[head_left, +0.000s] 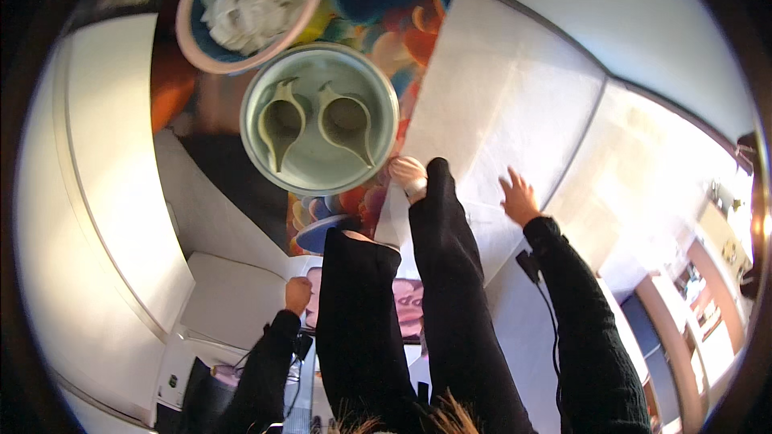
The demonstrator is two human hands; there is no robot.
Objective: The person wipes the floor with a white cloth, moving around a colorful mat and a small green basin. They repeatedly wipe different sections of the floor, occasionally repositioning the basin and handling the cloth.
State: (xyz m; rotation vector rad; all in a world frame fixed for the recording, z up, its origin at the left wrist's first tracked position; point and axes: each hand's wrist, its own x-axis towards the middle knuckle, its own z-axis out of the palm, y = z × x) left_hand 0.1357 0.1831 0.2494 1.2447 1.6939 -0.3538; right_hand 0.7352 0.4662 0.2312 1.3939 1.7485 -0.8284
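My left hand (297, 295) is beside my left leg, its fingers curled into a fist with nothing showing in it. Out to the right, my right hand (519, 197) is raised over the pale floor with its fingers spread, touching nothing. Ahead of my feet stands a round pale green basin (248, 104). In it are two teardrop-shaped forms, a left one (277, 149) and a right one (359, 143), side by side with their pointed ends toward me. Whether they are separate pieces or part of the basin I cannot tell.
Beyond the basin sits a pink-rimmed bowl (186, 32) heaped with white crumpled pieces (261, 0). A colourful patterned mat (414, 40) lies underneath. My foot (408, 173) is near the basin, and a blue rounded thing (318, 235) is by my left leg. A pale curved panel (112, 177) rises at left.
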